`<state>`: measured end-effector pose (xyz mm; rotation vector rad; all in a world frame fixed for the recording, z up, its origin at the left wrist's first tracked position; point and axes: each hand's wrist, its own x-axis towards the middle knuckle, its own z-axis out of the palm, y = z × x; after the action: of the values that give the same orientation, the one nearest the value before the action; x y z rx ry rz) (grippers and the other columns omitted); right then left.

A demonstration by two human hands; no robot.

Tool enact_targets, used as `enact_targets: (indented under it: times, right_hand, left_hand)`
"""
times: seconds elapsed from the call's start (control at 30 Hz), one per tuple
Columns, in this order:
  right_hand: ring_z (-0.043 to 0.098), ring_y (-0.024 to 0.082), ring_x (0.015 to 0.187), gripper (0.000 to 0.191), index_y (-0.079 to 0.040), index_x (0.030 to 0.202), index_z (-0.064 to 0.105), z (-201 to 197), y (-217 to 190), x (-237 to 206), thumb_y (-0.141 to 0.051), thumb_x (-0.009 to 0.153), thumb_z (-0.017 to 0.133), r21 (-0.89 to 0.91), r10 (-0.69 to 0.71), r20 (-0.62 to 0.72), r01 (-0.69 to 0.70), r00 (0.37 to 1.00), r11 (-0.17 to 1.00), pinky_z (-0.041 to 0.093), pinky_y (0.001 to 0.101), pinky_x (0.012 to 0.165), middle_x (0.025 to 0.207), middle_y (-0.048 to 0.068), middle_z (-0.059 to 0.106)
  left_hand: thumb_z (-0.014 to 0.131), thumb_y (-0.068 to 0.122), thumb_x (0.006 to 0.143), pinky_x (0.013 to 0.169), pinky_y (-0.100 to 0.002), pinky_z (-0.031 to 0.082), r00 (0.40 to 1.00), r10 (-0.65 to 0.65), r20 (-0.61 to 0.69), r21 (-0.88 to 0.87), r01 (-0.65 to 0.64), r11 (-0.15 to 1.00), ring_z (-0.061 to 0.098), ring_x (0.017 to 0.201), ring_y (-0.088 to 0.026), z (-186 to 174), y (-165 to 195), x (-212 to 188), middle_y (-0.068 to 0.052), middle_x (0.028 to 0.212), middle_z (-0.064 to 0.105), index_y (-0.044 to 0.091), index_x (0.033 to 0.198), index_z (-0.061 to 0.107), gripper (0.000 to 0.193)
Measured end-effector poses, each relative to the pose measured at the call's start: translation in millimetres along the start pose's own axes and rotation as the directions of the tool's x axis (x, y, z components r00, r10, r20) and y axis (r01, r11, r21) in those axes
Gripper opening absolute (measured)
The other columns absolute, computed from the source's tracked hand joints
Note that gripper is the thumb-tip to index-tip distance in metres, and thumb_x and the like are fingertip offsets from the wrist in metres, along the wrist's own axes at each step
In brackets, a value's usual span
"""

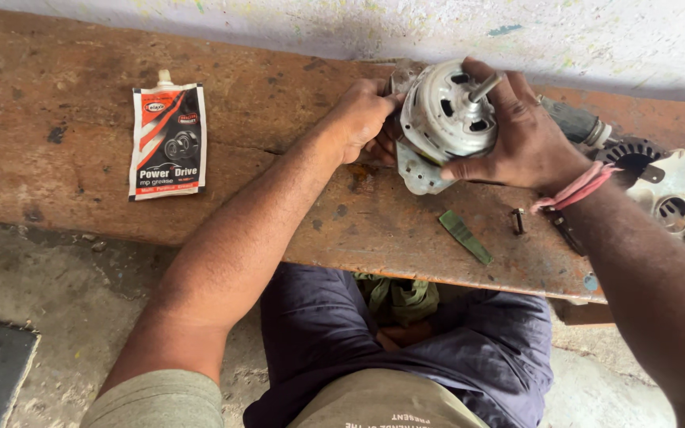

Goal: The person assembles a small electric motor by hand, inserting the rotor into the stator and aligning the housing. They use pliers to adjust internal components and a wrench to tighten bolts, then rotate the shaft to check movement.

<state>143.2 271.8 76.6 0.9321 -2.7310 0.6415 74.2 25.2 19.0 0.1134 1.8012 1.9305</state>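
The motor (447, 119) sits near the back of the rusty tabletop (81, 150), tipped so its vented silver end cover and the short shaft (485, 87) face up toward me. My right hand (521, 131) wraps over the top and far side of the housing, fingers curled round the rim, the shaft poking up between them. My left hand (362, 119) presses in from the other side, its grip closed on the edge of the housing and the mounting bracket. I cannot see the fingertips themselves, so how tightly they bite is hidden.

To handle this well I judge that both hands should squeeze evenly, so the cover does not cock on the shaft. The shaft should stay free of side load; I would keep my right fingers on the casing, not levering against it. The bracket edge under my left palm looks thin, so I would bear on the rounded body.

Just beside my right wrist lie a small bolt (518, 220) and a green strip (465, 236), near the front edge; a careless elbow could knock them off. Further right rest another end cover (679, 202) and a toothed part (636, 152). Well to the left lies a grease pouch (168, 143).
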Motion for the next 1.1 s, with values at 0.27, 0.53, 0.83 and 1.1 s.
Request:
enact_targets:
  times: [0.27, 0.53, 0.83, 1.1]
  right_hand:
    - [0.053, 0.044, 0.136, 0.134, -0.002, 0.163, 0.03, -2, 0, -1, -0.051, 0.057, 0.096, 0.088, -0.014, -0.004, 0.014, 1.0, 0.996, 0.046, 0.0532, 0.117, 0.14, 0.025, 0.047]
    - [0.048, 0.043, 0.141, 0.131, -0.004, 0.162, 0.032, -1, 1, 0, -0.052, 0.058, 0.096, 0.057, -0.033, -0.014, 0.033, 0.999, 0.998, 0.044, 0.0519, 0.117, 0.146, 0.024, 0.044]
    - [0.047, 0.043, 0.14, 0.134, -0.003, 0.163, 0.031, -1, 1, -4, -0.053, 0.056, 0.096, 0.063, 0.022, -0.016, -0.021, 1.0, 0.998, 0.044, 0.0522, 0.117, 0.143, 0.023, 0.045]
    - [0.049, 0.043, 0.138, 0.136, -0.002, 0.162, 0.03, 6, -2, -10, -0.055, 0.056, 0.096, 0.049, 0.048, -0.059, -0.046, 0.997, 0.998, 0.044, 0.0525, 0.117, 0.142, 0.025, 0.046]
  left_hand:
    - [0.048, 0.025, 0.105, 0.038, -0.039, 0.062, 1.0, 0.014, 0.004, 0.016, -0.014, 1.0, 0.07, 0.049, -0.021, -1, -2, 2, -0.012, 0.072, 0.069, 0.0, 0.112, 0.062, 0.03]
    - [0.048, 0.025, 0.105, 0.04, -0.039, 0.063, 1.0, 0.014, 0.001, 0.025, -0.014, 1.0, 0.069, 0.052, -0.021, -1, -1, 1, -0.011, 0.074, 0.068, 0.002, 0.113, 0.061, 0.028]
    - [0.049, 0.028, 0.105, 0.044, -0.041, 0.064, 0.998, 0.041, 0.037, 0.043, -0.043, 0.998, 0.07, 0.056, -0.024, -1, 0, 1, -0.013, 0.077, 0.069, 0.002, 0.116, 0.06, 0.03]
    - [0.075, 0.032, 0.087, 0.074, -0.046, 0.07, 0.954, 0.031, 0.3, -0.022, -0.026, 0.999, 0.077, 0.091, -0.028, -20, 9, -10, -0.019, 0.107, 0.071, 0.001, 0.133, 0.053, 0.06]
